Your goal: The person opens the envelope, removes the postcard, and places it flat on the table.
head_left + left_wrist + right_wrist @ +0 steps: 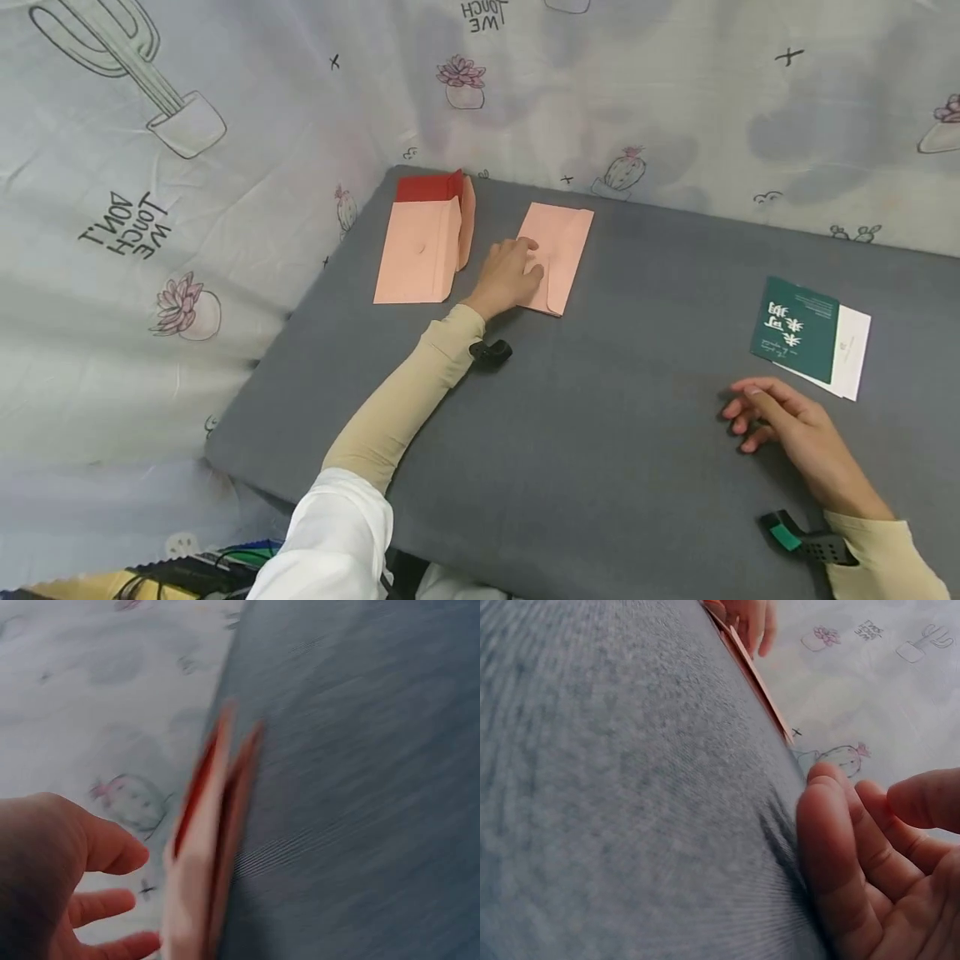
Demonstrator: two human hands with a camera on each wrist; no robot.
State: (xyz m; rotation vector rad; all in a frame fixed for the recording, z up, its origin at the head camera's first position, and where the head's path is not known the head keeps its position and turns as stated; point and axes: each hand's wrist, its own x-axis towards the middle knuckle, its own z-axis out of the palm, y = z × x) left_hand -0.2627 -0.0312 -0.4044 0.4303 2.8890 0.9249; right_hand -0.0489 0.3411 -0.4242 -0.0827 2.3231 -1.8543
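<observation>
My left hand (504, 275) is over a pink envelope (566, 250) on the grey table, thumb and fingers apart. In the left wrist view its fingers (105, 902) are beside the pink envelope (196, 881), whose opening shows a red inside; the hand grips nothing there. Toward the right, my right hand (806, 433) rests near the table surface with loosely bent fingers and holds nothing. Just beyond its fingertips lie a dark green card (798, 329) with white characters and a white card (851, 350) partly under it.
Left of my left hand lie more pink envelopes (416, 250), one with its red flap (429, 187) raised. A white curtain (675, 100) printed with cacti borders the grey table (637, 400) at the back and left. Cables (247, 554) show below the near left edge.
</observation>
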